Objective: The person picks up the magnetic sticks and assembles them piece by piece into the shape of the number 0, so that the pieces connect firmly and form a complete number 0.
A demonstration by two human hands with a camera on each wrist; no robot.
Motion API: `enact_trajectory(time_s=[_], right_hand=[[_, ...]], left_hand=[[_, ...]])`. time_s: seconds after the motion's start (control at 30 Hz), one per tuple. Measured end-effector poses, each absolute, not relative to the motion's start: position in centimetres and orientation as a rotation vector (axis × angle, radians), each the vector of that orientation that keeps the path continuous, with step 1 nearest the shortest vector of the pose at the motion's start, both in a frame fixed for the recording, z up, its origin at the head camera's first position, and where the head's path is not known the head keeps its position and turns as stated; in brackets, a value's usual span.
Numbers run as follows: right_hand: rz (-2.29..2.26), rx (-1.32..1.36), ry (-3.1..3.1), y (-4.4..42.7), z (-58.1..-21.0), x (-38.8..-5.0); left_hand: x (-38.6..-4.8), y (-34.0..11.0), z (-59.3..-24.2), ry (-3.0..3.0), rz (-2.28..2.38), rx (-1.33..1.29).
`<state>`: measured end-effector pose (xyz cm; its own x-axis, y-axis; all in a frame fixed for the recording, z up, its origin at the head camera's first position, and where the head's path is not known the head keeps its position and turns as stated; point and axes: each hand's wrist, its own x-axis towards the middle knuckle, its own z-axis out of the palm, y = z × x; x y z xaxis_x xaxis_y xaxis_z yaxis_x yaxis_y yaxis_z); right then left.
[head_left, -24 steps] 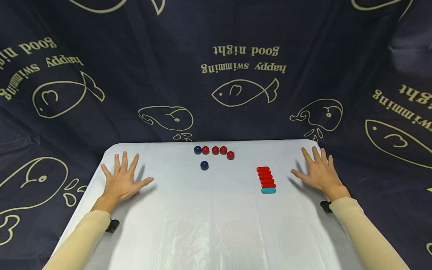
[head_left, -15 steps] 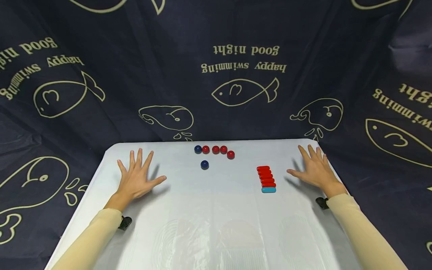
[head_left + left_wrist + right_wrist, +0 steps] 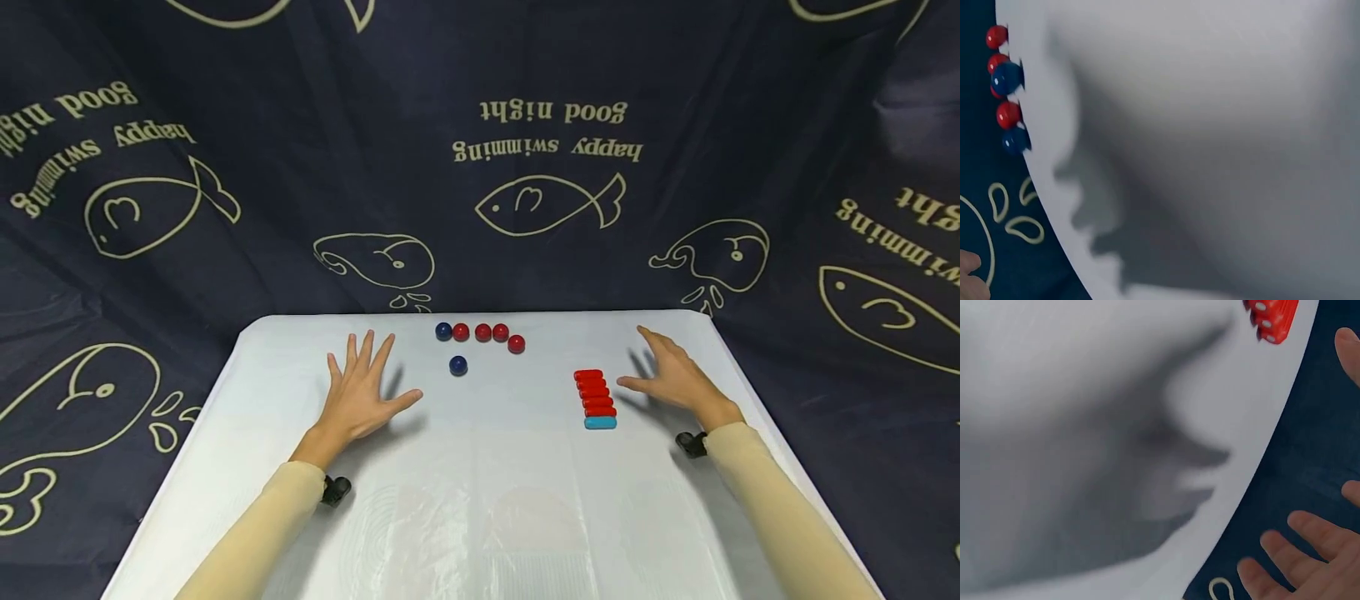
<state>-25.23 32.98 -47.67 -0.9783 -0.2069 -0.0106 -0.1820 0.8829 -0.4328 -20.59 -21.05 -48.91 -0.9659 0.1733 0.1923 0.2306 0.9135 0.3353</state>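
My left hand point(image 3: 356, 406) hovers above the table's left half, fingers spread and holding nothing. To its right lies a dark blue ball point(image 3: 458, 365). Behind that ball, a second blue ball point(image 3: 444, 332) and several red balls point(image 3: 483, 332) form a loose row near the far edge. My right hand point(image 3: 675, 379) is over the right side, thumb apart from straight fingers, with nothing in it. Just left of its thumb, several red rods point(image 3: 594, 392) lie side by side in a column, and a light blue rod point(image 3: 600, 423) lies at the near end.
The white table point(image 3: 480, 475) has a shiny covering on its near part. A dark blue cloth point(image 3: 555, 267) with fish drawings hangs behind and around it. A small black device point(image 3: 336, 490) sits at the left wrist, and another black device point(image 3: 691, 444) at the right.
My left hand has moved clearly to the right, toward the balls. The right hand has shifted left toward the rods and turned, its fingers closer together. Balls and rods stay in place.
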Motion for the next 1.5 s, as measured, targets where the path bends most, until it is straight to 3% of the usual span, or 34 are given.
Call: enact_trajectory(time_s=[0.77, 1.5], right_hand=[[-0.897, -0.432, 2.785, 28.7, -50.8, -27.5], [-0.827, -0.437, 2.804, 28.1, -51.5, -28.5]], left_hand=[[-21.2, -12.4, -48.3, -2.821, -0.807, -0.462], [-22.2, -4.2, -50.6, -2.841, -0.885, -0.636]])
